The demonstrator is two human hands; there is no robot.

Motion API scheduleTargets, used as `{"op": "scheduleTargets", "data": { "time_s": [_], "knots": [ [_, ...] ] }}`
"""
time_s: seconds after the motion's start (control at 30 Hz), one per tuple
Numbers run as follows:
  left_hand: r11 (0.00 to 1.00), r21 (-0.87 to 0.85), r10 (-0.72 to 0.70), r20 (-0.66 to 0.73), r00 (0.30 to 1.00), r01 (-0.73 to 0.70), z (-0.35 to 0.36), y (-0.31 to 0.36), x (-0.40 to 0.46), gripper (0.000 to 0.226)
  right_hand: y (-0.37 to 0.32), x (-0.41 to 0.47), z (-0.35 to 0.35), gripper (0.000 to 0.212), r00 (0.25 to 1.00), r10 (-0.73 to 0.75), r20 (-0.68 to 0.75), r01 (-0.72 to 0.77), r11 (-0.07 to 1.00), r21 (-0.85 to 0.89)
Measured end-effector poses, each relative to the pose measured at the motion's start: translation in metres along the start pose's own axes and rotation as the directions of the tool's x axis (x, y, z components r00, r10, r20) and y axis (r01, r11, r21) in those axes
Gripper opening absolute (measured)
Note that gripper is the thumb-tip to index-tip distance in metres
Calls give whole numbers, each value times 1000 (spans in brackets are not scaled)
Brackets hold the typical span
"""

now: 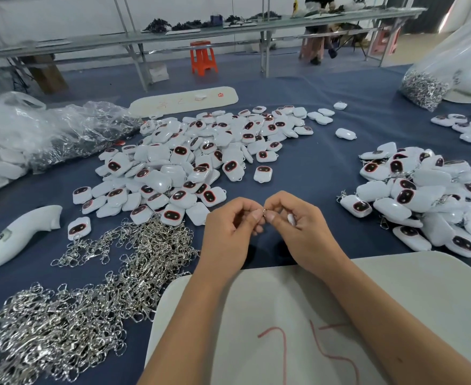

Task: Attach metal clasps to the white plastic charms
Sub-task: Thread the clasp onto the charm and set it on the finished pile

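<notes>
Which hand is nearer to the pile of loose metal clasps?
Left. The left hand hovers just right of the clasp pile; the right hand sits farther right, beyond the left.

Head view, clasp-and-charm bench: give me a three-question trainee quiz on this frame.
1. True or false: the loose metal clasps lie to the person's left.
2. Which pile shows charms with clasps already hanging from them? A) centre pile B) right pile
3. Fill in: the left hand and right hand pinch a small metal ____ between their fingertips.

Key: 1 true; 2 B; 3 ring. A white charm sits tucked in the right hand.
</notes>
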State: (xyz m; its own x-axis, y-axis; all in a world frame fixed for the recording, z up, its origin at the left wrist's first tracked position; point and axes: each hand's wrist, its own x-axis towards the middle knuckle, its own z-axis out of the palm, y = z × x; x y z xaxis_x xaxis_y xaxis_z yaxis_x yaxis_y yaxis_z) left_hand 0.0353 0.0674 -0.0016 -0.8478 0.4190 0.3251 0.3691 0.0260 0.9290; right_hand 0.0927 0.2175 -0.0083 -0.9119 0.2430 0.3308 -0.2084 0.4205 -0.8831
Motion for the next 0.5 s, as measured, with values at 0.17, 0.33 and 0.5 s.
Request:
{"op": "scheduleTargets", "data": {
  "time_s": [0.17,0.33,0.5],
  "knots": [
    [1000,14,3,16,1000,-4,0,-4,-1,19,3,1,0,21,1000,16,17,-16,1000,-8],
    [999,33,16,24,1000,-16,2,-5,-2,21,4,1,-1,21,1000,10,24,-10,1000,9],
    [996,87,33,19,999,-34,5,-3,-1,26,4,1,-2,19,1000,-4,13,4,1000,21]
  ]
}}
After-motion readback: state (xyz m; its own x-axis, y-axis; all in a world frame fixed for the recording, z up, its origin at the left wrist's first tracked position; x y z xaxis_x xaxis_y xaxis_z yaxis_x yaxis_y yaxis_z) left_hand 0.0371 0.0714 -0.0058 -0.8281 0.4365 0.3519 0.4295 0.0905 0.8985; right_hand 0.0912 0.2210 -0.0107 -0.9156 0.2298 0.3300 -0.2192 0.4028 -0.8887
